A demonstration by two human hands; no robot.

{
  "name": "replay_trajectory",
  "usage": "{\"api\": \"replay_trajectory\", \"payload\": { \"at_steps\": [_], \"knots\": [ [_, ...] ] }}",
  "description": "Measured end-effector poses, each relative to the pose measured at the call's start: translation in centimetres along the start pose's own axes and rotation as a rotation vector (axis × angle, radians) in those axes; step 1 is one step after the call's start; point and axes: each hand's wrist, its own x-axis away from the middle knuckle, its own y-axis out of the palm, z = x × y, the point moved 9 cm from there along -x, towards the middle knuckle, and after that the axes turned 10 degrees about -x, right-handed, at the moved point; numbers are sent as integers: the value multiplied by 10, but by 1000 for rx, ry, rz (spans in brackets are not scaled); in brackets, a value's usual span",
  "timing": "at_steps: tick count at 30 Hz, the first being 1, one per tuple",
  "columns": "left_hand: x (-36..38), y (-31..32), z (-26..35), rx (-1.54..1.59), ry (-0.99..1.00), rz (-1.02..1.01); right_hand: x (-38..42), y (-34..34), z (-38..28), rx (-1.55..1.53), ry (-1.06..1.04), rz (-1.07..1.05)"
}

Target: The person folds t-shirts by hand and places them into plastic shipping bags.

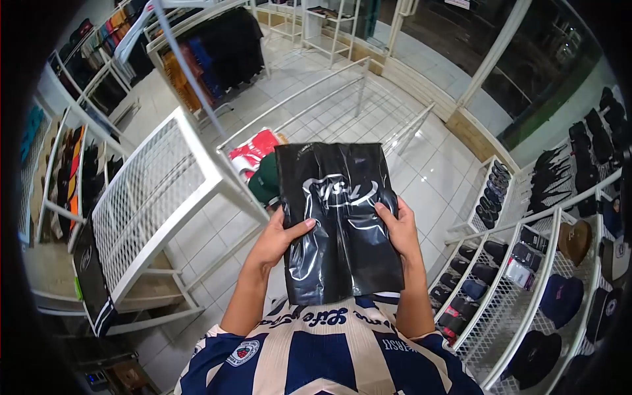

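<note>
A glossy black plastic bag (339, 243) with white lettering, upside down from my view, is held up in front of my chest. My left hand (284, 234) grips its left edge, thumb across the front and the fingers hidden behind. On the opposite edge my right hand (399, 227) pinches the bag the same way, thumb on the front. The bag looks flat, with creases down its middle. Just behind its upper left corner are a dark green cap (264, 181) and a red and white package (255, 151).
To the left stands a white mesh rack (155, 204). A low white wire frame (309, 99) lies ahead on the tiled floor (434, 171). Shelves at right hold caps, including a navy hat (561, 299), and several sandals (494, 191). Clothes (227, 52) hang at the back.
</note>
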Motion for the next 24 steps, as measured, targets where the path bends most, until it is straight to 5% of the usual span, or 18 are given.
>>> {"api": "replay_trajectory", "payload": {
  "at_steps": [7,12,24],
  "knots": [
    [-93,80,-17,-8,-95,-96,-61,-96,4,9,56,88],
    [-153,89,-17,-121,-226,-51,-119,-121,16,-44,102,96],
    [-354,93,17,15,-160,-88,-314,-152,2,95,168,147]
  ]
}}
